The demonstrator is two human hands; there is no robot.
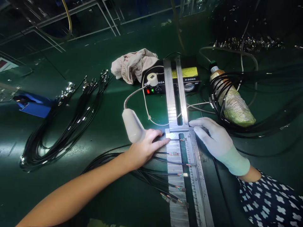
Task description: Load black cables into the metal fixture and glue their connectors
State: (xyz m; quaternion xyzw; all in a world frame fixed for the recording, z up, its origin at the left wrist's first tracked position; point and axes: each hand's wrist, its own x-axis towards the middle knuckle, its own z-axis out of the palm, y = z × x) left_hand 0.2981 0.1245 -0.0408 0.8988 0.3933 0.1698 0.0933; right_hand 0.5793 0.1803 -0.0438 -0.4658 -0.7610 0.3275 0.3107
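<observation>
A metal fixture (200, 176) with a grooved plate runs down the middle, and a slotted metal frame (169, 94) extends from its top end. Several black cables with bared, connector-tipped ends lie across the plate. My bare left hand (146, 146) is at the plate's upper left, its fingertips closed on the topmost black cable (175, 139). My right hand (214, 137), in a white glove with a green cuff, touches the corner where frame and fixture meet. Its thumb and index finger are apart, with nothing seen between them.
A white gooseneck lamp (133, 126) stands beside my left hand. Behind are a black control box (156, 85) and a crumpled cloth (134, 64). Cable bundles (80, 116) lie left. A wrapped bottle (236, 105) and more cables are right. A blue object (38, 105) sits far left.
</observation>
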